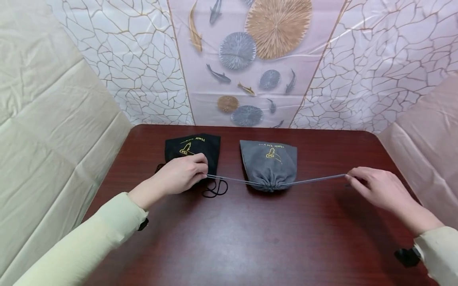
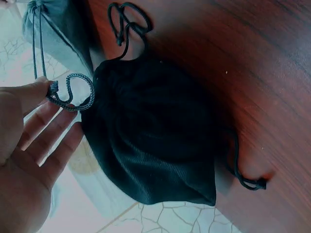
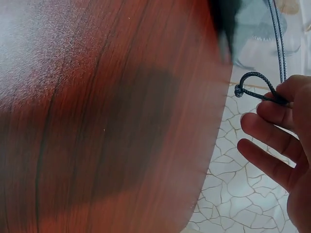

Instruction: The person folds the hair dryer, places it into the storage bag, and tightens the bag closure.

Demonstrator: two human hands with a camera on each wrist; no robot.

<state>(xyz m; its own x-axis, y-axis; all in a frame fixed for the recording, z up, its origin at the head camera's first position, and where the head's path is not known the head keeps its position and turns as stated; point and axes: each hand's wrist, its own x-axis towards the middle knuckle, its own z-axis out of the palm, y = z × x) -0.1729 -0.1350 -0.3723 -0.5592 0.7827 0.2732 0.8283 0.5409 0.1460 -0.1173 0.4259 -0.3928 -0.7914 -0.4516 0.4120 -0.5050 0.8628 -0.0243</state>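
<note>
A grey drawstring bag (image 1: pixel 273 161) with a yellow hair dryer print lies on the table, its neck gathered into tight folds toward me. My left hand (image 1: pixel 187 172) pinches one grey drawstring (image 2: pixel 87 94) between thumb and finger, its knotted end looping past the fingertips. Out to the right, my right hand (image 1: pixel 375 186) pinches the opposite drawstring (image 1: pixel 315 180); a knotted loop sticks out of the grip in the right wrist view. Both cords run taut from the neck. Beneath my left hand lies a black drawstring bag (image 2: pixel 150 131), partly hidden by it in the head view.
The dark red wooden table (image 1: pixel 250 238) carries both bags near its back edge. Black cords (image 1: pixel 216 188) from the black bag trail on the wood. A patterned sheet (image 1: pixel 232 59) hangs behind, with pale cloth (image 1: pixel 43 99) along the left side.
</note>
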